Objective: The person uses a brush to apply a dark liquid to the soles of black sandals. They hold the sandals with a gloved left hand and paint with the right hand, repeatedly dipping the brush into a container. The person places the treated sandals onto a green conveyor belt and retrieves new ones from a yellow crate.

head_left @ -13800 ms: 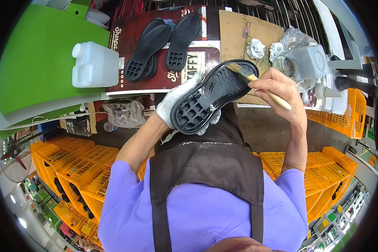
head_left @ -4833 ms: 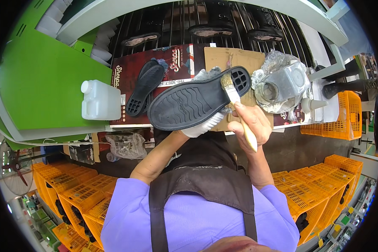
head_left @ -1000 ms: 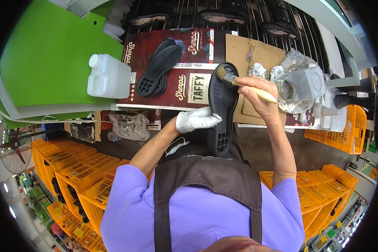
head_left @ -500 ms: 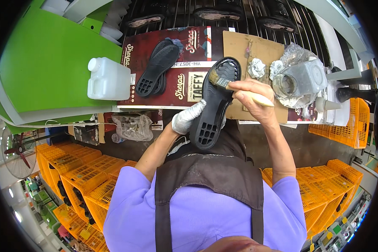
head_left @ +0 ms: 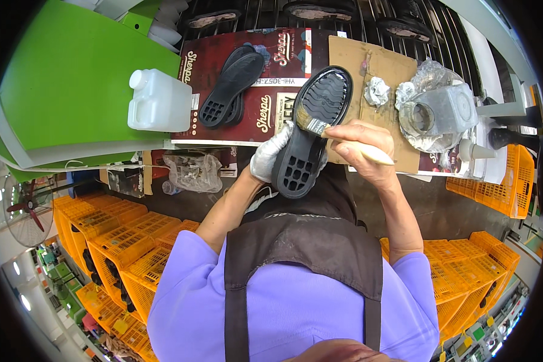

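Gloved left hand (head_left: 270,158) grips our black sole (head_left: 312,130); right hand (head_left: 356,145) pinches brush (head_left: 344,140), bristles touching its tread.

A black shoe sole (head_left: 311,130) with a moulded tread pattern is seen against a dark red printed sheet (head_left: 247,63) and brown cardboard (head_left: 374,66). A white glove (head_left: 270,151) is worn on the left hand, and a cream-handled brush (head_left: 344,139) is shown. A translucent white jug (head_left: 160,104) and orange crates (head_left: 102,217) are also seen.

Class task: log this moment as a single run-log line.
left hand: gloved, holds black shoe sole | right hand: brush on sole | white jug at left
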`<state>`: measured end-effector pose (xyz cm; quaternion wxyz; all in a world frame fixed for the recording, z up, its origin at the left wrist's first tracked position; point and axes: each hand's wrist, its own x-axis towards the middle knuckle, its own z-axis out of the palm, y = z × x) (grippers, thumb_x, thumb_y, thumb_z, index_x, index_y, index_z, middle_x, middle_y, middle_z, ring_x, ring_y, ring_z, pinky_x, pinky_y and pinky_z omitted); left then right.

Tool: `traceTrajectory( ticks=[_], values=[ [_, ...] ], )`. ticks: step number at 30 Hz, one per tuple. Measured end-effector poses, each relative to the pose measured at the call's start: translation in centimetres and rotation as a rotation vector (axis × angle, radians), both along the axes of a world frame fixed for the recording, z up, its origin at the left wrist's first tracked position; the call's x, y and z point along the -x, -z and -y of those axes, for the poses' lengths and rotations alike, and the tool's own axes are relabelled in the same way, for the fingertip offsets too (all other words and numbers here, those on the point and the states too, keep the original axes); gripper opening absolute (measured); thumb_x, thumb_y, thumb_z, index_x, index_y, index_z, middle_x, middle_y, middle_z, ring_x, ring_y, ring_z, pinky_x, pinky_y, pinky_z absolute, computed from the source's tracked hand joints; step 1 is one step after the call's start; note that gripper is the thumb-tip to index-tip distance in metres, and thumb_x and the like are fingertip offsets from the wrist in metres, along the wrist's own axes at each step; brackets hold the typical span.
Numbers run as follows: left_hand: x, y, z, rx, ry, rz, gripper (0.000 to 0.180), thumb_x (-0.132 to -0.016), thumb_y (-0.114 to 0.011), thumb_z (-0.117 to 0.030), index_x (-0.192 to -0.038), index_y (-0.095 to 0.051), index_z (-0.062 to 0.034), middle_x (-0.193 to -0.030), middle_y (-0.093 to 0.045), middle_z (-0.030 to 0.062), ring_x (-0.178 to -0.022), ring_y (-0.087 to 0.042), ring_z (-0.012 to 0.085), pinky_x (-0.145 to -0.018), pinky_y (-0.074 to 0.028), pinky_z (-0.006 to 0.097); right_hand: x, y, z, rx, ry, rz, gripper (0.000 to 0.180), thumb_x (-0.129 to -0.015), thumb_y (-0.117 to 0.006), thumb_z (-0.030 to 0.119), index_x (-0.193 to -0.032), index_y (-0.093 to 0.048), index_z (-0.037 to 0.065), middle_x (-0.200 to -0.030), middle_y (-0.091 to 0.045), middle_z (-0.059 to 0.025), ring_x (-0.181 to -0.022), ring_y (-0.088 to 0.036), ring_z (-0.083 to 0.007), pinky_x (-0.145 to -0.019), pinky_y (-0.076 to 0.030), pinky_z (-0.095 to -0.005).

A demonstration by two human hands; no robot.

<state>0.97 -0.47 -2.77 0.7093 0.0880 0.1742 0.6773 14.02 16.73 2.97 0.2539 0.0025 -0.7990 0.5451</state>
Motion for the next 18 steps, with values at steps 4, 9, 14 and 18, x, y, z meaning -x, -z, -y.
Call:
traceTrajectory(
  ticks=[4,9,14,18],
  values=[
    [-0.2,0.1,-0.5,0.025,-0.069,0.015,0.060,-0.096,-0.024,-0.050,-0.131,-0.040,-0.0041,-0.116,-0.055,0.0168,-0.095,-0.060,0.0267,-0.081,-0.050,0.039,-0.2,-0.2,0.5,-0.015,-0.015,0.020,0.022,-0.076,-0.070,0.010,-0.096,-0.067,0.002,-0.080,-0.066,-0.0100,-0.068,-0.062,-0.0202,-0.060,-0.049,-0.0291],
    [0.3,0.8,-0.8,-0.102,-0.155,0.075,0.056,-0.098,-0.022,-0.044,-0.132,-0.040,-0.0033,-0.121,-0.054,0.0150,-0.106,-0.057,0.0237,-0.091,-0.047,0.038,-0.1,-0.1,1.1,-0.040,-0.039,0.011,0.024,-0.075,-0.071,0.010,-0.097,-0.066,0.003,-0.079,-0.066,-0.0092,-0.066,-0.061,-0.0201,-0.059,-0.048,-0.0289],
    [0.1,0.3,-1.7,0.039,-0.246,0.081,0.054,-0.098,-0.025,-0.044,-0.129,-0.043,-0.0037,-0.117,-0.057,0.0149,-0.096,-0.062,0.0245,-0.086,-0.050,0.037,0.1,0.1,1.8,-0.041,-0.046,-0.004,0.023,-0.076,-0.071,0.012,-0.096,-0.066,0.001,-0.075,-0.064,-0.0098,-0.064,-0.061,-0.0198,-0.057,-0.047,-0.0285],
    [0.2,0.1,-2.1,0.025,-0.303,0.023,0.052,-0.099,-0.025,-0.042,-0.129,-0.044,-0.0045,-0.116,-0.058,0.0139,-0.096,-0.062,0.0238,-0.087,-0.050,0.037,0.1,-0.1,2.3,-0.027,-0.061,-0.003,0.023,-0.075,-0.072,0.009,-0.096,-0.066,0.002,-0.077,-0.064,-0.0085,-0.064,-0.060,-0.0198,-0.057,-0.047,-0.0291]
  ],
)
